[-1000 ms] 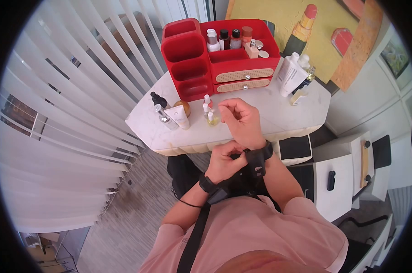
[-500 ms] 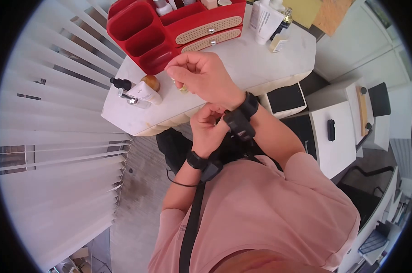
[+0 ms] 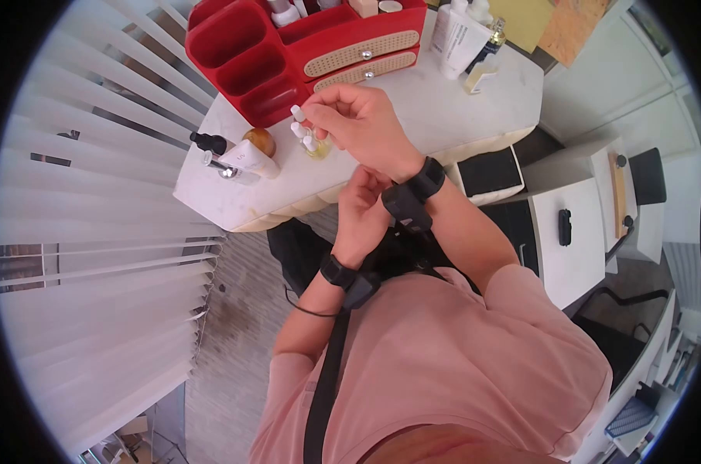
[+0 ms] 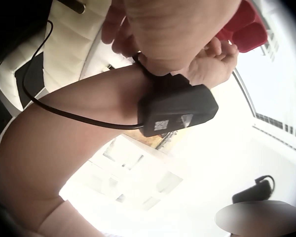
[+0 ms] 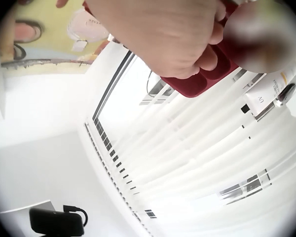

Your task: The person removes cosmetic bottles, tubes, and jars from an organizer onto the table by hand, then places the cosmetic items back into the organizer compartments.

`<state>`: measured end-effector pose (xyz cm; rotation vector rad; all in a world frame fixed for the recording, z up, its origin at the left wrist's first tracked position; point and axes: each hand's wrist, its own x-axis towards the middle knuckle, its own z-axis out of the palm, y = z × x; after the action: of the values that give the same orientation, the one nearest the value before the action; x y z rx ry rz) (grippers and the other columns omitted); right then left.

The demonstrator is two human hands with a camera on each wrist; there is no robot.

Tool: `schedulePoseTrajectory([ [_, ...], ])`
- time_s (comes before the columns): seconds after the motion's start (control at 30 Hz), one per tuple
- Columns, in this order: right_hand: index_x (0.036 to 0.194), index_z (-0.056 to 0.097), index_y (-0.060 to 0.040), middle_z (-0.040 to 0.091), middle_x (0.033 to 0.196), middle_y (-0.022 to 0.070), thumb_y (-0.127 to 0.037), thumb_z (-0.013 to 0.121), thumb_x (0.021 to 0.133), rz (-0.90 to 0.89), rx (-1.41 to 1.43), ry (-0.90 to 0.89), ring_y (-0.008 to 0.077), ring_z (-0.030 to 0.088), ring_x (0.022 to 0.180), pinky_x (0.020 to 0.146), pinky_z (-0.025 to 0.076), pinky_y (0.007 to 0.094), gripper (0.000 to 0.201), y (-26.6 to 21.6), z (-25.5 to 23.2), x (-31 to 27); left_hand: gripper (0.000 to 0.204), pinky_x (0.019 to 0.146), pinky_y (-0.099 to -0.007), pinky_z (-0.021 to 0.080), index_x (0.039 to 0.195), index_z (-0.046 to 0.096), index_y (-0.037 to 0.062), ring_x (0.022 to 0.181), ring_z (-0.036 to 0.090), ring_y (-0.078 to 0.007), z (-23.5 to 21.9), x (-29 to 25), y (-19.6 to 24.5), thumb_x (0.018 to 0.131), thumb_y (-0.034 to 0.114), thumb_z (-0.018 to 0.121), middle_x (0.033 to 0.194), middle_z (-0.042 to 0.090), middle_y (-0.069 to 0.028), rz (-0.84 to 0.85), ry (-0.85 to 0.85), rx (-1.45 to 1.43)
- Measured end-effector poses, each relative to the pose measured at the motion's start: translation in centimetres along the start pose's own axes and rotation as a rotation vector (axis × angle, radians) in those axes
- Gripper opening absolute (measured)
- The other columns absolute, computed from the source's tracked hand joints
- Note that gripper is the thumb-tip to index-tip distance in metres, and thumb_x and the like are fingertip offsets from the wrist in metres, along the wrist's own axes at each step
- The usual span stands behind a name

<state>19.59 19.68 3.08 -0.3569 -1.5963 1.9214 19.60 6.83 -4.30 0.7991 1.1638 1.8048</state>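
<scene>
My right hand (image 3: pixel 366 127) hovers above the table's front edge, fingers loosely curled and nothing seen in them. Its fingertips overlap a small bottle with a white cap (image 3: pixel 298 114), one of three little white-capped bottles (image 3: pixel 314 149) grouped on the table. Below it, my left hand (image 3: pixel 360 213) has its fingers curled at the right wrist, at the black wrist strap (image 3: pixel 426 179) with its camera box (image 3: pixel 406 207). In the left wrist view, the left fingers (image 4: pixel 119 37) bend around the strap's end beside the black camera box (image 4: pixel 177 109); the palm hides much of the grip.
A red organizer (image 3: pixel 261 73) with open compartments and two woven-front drawers stands at the back of the white table (image 3: pixel 459 108). Left of the small bottles are a UV tube (image 3: pixel 250 160), dark-capped bottles and a round amber item (image 3: pixel 259 141). White tubes (image 3: pixel 465 46) stand at right.
The head view has tilted down and turned, so the organizer sits higher and further left. Lately the right hand shifted slightly, uncovering the white caps. The left hand stays at the right wrist.
</scene>
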Motion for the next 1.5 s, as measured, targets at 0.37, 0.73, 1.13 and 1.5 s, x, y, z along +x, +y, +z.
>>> schedulePoseTrajectory([
  [0.37,0.11,0.073,-0.0013,0.065,0.078,-0.0002,-0.014,0.07,0.103,0.093,0.008,-0.003,0.0042,0.051,0.061,0.055,0.038,0.0203,0.015,-1.7,-0.2,-0.6,0.025,0.094,-0.0278,0.053,0.129,0.064,-0.0008,0.107,0.067,-0.0114,-3.2,-1.3,3.1,0.104,0.001,0.061,0.114,0.074,-0.0059,-0.031,-0.121,0.193],
  [0.73,0.112,0.073,-0.0018,0.067,0.078,0.0006,-0.01,0.069,0.103,-0.103,-0.089,0.023,0.0038,0.053,0.06,0.055,0.039,0.0202,0.012,-8.6,-4.2,-0.9,0.02,0.076,-0.0302,0.056,0.102,0.071,-0.0021,0.079,0.072,-0.0174,-14.9,-8.3,10.2,0.105,0.016,0.064,0.083,0.075,-0.0092,0.307,0.499,0.28],
  [1.13,0.125,0.07,0.0003,0.077,0.098,0.007,-0.01,0.069,0.101,-0.457,-0.944,-0.19,0.0096,0.067,0.07,0.064,0.054,0.026,0.026,-18.0,-0.9,11.3,0.023,0.056,-0.0243,0.04,0.093,0.072,0.0017,0.059,0.053,-0.0055,-27.8,-0.3,9.2,0.105,0.02,0.064,0.066,0.06,0.002,0.342,0.834,0.509],
  [1.5,0.132,0.068,-0.0055,0.075,0.119,0.0189,-0.022,0.073,0.093,-0.563,-1.401,-0.114,0.0377,0.071,0.11,0.093,0.057,0.0461,0.043,-12.5,0.4,16.5,0.023,0.062,-0.0274,0.048,0.094,0.073,-0.0013,0.063,0.06,-0.0086,-27.1,1.1,6.8,0.1,0.021,0.07,0.071,0.068,-0.0009,0.376,1.012,0.743],
])
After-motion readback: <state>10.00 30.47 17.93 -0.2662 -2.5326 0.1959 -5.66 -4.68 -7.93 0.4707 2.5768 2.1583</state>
